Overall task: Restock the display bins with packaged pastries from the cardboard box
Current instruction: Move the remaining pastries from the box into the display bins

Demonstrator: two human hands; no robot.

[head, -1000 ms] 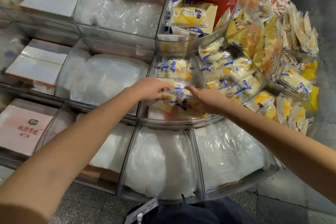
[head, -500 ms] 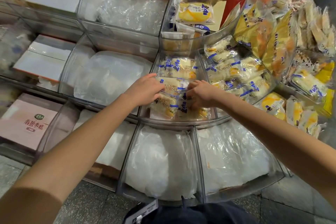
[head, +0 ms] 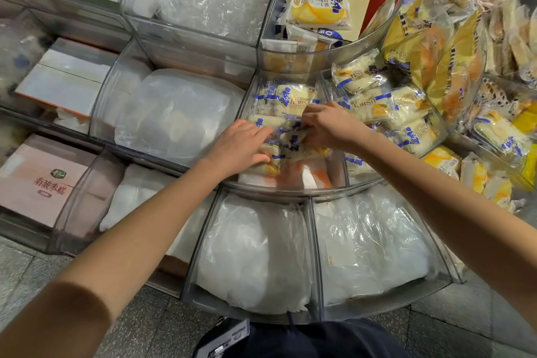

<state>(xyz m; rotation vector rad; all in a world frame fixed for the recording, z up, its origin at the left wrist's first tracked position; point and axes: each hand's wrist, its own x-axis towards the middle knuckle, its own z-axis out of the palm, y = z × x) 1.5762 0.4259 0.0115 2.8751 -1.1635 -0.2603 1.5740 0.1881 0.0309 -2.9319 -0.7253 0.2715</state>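
Note:
Both my hands are inside a clear display bin [head: 290, 187] in the middle row. It holds several packaged pastries [head: 286, 97] in clear wrappers with blue print. My left hand [head: 239, 147] lies on the packs at the bin's left front, fingers curled over one pack. My right hand [head: 327, 123] pinches a pack [head: 299, 148] near the bin's middle. The bin to the right [head: 436, 136] is heaped with the same pastries [head: 374, 102]. No cardboard box is in sight.
Clear bins around hold crumpled plastic bags [head: 180, 116], two in the front row [head: 255, 253]. White and pink boxes [head: 40, 180] sit in the left bins. An upper bin [head: 313, 57] holds larger yellow pastry packs. Yellow and orange snacks pile up at right. Grey floor lies below.
My hands have stayed in the same bin, shifting the packs about. My right hand has moved further back and up; the left hand has settled lower at the front left.

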